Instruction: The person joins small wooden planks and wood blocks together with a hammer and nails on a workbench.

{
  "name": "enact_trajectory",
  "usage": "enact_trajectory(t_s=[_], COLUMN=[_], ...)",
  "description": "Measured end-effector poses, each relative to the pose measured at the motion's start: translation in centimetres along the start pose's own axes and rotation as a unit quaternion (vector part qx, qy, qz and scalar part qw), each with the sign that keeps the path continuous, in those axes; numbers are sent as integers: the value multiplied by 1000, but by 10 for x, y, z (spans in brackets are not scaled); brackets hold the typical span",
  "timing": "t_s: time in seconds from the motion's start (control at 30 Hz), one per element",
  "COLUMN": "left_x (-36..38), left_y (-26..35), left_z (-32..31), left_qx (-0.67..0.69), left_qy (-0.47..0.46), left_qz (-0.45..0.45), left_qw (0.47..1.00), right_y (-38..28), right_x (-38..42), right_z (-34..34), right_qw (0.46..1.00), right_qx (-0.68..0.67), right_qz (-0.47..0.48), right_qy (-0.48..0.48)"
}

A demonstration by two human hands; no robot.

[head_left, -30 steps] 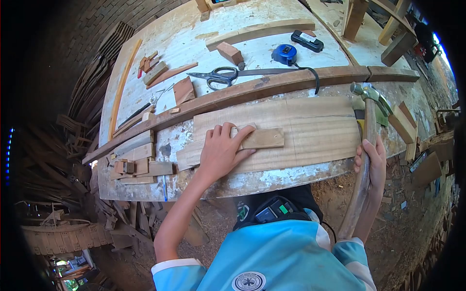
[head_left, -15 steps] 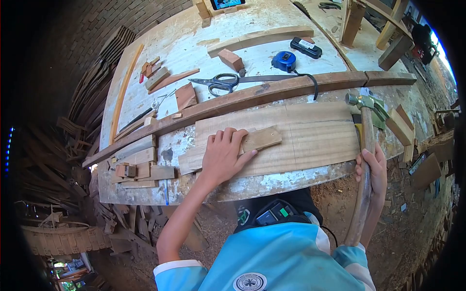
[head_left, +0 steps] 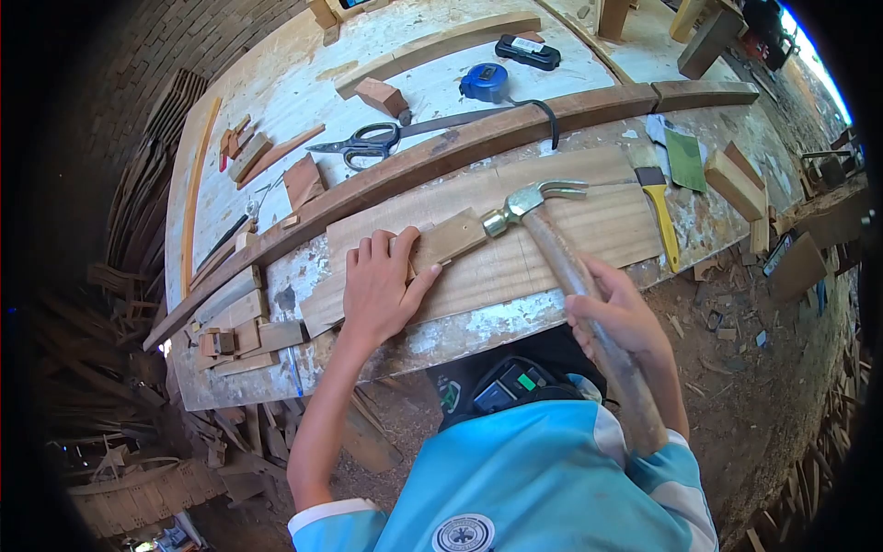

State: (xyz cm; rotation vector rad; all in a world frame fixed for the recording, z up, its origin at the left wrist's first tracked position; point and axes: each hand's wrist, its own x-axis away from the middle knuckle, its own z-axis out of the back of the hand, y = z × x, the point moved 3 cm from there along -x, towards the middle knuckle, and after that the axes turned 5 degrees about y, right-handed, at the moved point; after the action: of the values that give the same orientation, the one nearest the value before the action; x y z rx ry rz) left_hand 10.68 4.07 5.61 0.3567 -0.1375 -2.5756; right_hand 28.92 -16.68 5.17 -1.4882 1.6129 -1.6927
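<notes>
My left hand [head_left: 382,285] grips a short wooden block [head_left: 453,237], thumb along its near side and fingers curled over it, pressing it onto the wide flat boards [head_left: 589,221]. Beyond the fingers, the block's far end shows a small dark mark. In my right hand [head_left: 621,317] is a claw hammer [head_left: 556,247], held round the middle of its wooden handle. Its metal striking face is right by the block's far end in this view, with the claw pointing right. A paintbrush [head_left: 660,216] with a yellow handle lies at the boards' right end.
A long wooden beam [head_left: 414,189] crosses the workbench behind the boards. Past it lie scissors [head_left: 363,144], a blue tape measure [head_left: 485,82] and a black case [head_left: 527,52]. Wood offcuts [head_left: 244,327] are stacked at left, near a pen [head_left: 294,370]. Green sandpaper [head_left: 684,159] lies at right.
The hammer has swung leftward from the boards' right side to the block's end, uncovering the paintbrush. My left hand keeps its grip on the block. The whole view has shifted a little.
</notes>
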Motion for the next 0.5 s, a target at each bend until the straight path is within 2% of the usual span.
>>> enact_trajectory(t_s=[0.07,0.17,0.27,0.37,0.4,0.5], left_x=[1,0,1,-1,0,1], left_y=[1,0,-2,-2,-1,-2], left_z=[0,2,3,1,1,0], left_qx=[0,-10,-10,-15,-18,-20], left_qy=[-6,-3,0,-9,-13,-9], left_qz=[2,3,3,-6,-7,-1], left_qw=[1000,1000,1000,1000,1000,1000], right_y=[-6,-20,-31,-27,-19,-11], right_x=[3,3,-1,-2,-5,-3], right_z=[10,30,33,16,13,-5], right_qw=[1000,988,968,975,984,997], right_qx=[-11,-21,-59,-19,-21,82], right_qz=[-9,81,151,126,101,-13], right_qy=[28,130,192,183,142,-3])
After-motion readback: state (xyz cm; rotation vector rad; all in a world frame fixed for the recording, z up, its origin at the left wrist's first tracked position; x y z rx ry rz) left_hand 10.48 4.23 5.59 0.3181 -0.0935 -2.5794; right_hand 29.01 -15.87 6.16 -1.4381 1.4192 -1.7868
